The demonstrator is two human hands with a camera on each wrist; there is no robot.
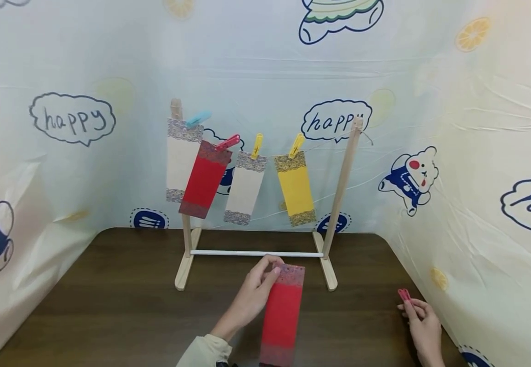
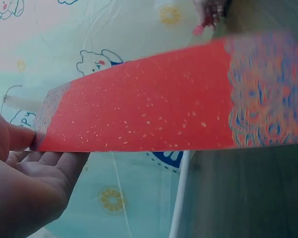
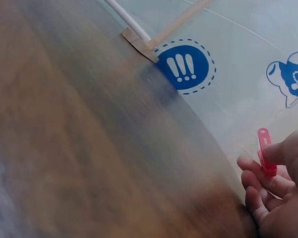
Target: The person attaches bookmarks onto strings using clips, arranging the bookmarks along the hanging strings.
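Observation:
My left hand (image 1: 252,291) pinches the top corner of a red paper card (image 1: 281,316) with patterned bands at both ends. In the left wrist view the card (image 2: 149,101) stretches away from the thumb and fingers, showing small gold flecks. Over at the table's right edge, my right hand (image 1: 423,329) pinches a small red clothespin (image 1: 404,294) between thumb and fingers. The right wrist view shows this clothespin (image 3: 265,152) pointing up from the fingertips. Behind the left hand stands a wooden rack with a string between two posts (image 1: 342,188).
Clipped along the string hang a white card (image 1: 180,163) with a blue clothespin, a red card (image 1: 205,179), a second white card (image 1: 245,188) and a yellow card (image 1: 295,189). A white rod (image 1: 256,253) joins the rack's feet on the dark table (image 1: 123,300). Printed cloth surrounds the table.

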